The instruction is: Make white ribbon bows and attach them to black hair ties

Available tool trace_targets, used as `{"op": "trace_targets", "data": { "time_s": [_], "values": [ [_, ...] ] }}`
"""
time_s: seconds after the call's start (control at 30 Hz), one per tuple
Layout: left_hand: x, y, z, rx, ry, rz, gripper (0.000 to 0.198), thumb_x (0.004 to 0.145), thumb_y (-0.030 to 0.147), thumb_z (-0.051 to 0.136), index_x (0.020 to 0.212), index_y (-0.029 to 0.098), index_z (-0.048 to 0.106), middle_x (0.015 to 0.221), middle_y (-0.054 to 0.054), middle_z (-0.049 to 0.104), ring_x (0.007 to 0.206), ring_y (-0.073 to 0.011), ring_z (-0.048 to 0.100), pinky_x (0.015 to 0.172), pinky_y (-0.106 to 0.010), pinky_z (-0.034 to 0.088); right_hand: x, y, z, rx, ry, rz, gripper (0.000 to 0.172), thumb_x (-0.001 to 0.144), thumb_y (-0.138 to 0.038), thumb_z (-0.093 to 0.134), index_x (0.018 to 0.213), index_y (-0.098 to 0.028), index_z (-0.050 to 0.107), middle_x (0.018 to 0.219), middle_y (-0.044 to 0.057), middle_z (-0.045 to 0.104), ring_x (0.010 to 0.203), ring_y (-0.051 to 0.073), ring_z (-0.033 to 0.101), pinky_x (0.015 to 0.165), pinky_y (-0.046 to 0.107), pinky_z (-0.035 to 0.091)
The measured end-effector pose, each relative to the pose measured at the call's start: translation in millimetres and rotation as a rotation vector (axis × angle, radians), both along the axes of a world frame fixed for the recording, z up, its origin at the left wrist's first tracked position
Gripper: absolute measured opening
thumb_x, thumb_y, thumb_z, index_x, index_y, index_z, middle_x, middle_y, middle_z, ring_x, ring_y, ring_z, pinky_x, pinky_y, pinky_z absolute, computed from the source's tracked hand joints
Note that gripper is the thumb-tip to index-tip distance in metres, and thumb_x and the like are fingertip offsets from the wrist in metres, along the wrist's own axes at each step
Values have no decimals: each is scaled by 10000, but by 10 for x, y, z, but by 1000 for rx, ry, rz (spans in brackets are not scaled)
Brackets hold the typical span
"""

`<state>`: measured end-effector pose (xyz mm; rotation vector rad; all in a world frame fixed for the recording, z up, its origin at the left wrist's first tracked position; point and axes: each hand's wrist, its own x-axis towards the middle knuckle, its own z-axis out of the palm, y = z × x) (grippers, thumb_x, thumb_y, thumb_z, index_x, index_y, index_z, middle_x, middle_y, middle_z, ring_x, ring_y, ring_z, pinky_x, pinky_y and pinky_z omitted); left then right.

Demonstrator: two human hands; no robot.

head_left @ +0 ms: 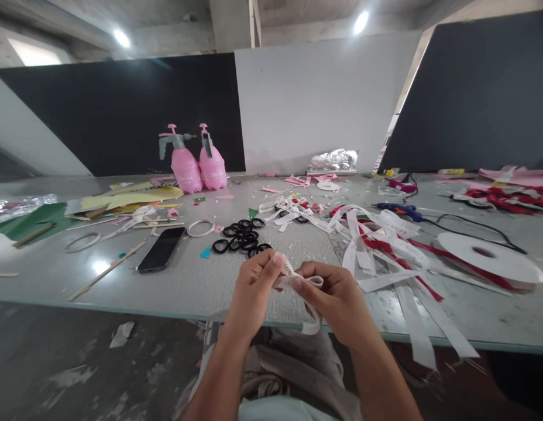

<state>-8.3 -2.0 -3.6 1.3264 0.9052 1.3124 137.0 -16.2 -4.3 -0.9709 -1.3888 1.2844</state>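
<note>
Above the table's front edge, both my hands pinch one white ribbon (313, 318) with dark printed lettering. My left hand (257, 286) is closed on its left part, thumb on top. On the other side, my right hand (335, 292) grips it where a small loop sticks out past the fingers. A loose end hangs below the right hand. Just beyond my left hand lies a heap of black hair ties (240, 237). To the right of my hands, white and red ribbon strips (385, 245) lie tangled, some hanging over the edge.
A phone (161, 249) and thin wooden sticks (105, 272) lie left. Two pink spray bottles (213, 166) stand at the back. On the right are a white ribbon spool (508, 263), a blue glue gun (401, 211) and its black cord. Crumpled foil (333, 161) lies behind.
</note>
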Motion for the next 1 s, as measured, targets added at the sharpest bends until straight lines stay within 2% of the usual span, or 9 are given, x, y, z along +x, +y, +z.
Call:
{"op": "trace_targets", "data": {
  "time_s": [0.1, 0.27, 0.37, 0.5, 0.6, 0.7, 0.77, 0.87, 1.0],
  "values": [
    [-28, 3, -10, 6, 41, -12, 344, 797, 452, 642, 679, 152, 520, 611, 23, 437, 579, -75, 369, 544, -196, 312, -9, 6, -6, -6, 10, -42, 308, 755, -441, 703, 770, -142, 632, 477, -69, 381, 398, 37, 280, 373, 183, 203],
    [-25, 33, -34, 25, 18, 94, 311, 799, 424, 653, 692, 154, 540, 603, 29, 439, 576, -69, 373, 548, -187, 323, -19, 50, -95, -8, 130, -86, 305, 793, -455, 664, 739, -171, 566, 470, -79, 386, 364, 51, 351, 354, 181, 296],
    [9, 39, -29, 15, -37, 117, 272, 776, 402, 683, 740, 155, 576, 633, 25, 482, 585, -63, 399, 556, -178, 342, -21, 73, -147, 4, 184, -88, 304, 797, -430, 669, 697, -175, 539, 464, -81, 378, 356, 45, 342, 340, 171, 283],
    [61, 34, -19, -4, -110, 145, 254, 749, 378, 716, 785, 153, 604, 680, 14, 531, 605, -58, 440, 574, -166, 370, -19, 84, -183, -58, 262, -47, 317, 802, -422, 664, 669, -174, 517, 480, -80, 364, 357, 32, 287, 324, 166, 241],
    [74, 23, -18, -19, -128, 122, 268, 748, 395, 714, 819, 157, 614, 681, 18, 523, 598, -55, 447, 565, -163, 371, -24, 87, -192, -48, 265, -77, 348, 833, -450, 617, 653, -171, 514, 466, -77, 349, 351, 34, 282, 324, 170, 222],
    [53, 9, -26, -49, -112, 36, 331, 787, 466, 654, 927, 166, 639, 734, 0, 554, 609, -64, 471, 560, -175, 372, -40, 89, -181, 7, 240, -94, 376, 846, -457, 597, 626, -167, 506, 452, -77, 331, 353, 33, 280, 337, 171, 228],
    [34, 6, -35, -75, -60, -18, 343, 791, 485, 640, 883, 155, 649, 701, -4, 547, 608, -75, 477, 552, -182, 365, -52, 93, -175, 39, 218, -104, 371, 846, -454, 598, 630, -165, 512, 457, -76, 329, 362, 33, 284, 349, 173, 235],
    [17, 15, -43, -83, 6, -26, 293, 744, 426, 709, 750, 143, 636, 607, 16, 506, 577, -69, 449, 540, -179, 343, -58, 101, -189, 58, 184, -139, 368, 850, -458, 591, 640, -168, 507, 465, -79, 308, 375, 36, 275, 357, 177, 215],
    [22, 31, -36, -64, 27, -26, 242, 692, 353, 765, 755, 143, 663, 682, -3, 591, 628, -81, 496, 591, -189, 380, -39, 111, -227, 63, 159, -174, 385, 853, -464, 584, 631, -175, 458, 499, -79, 273, 412, 35, 227, 377, 182, 183]
  ]
}}
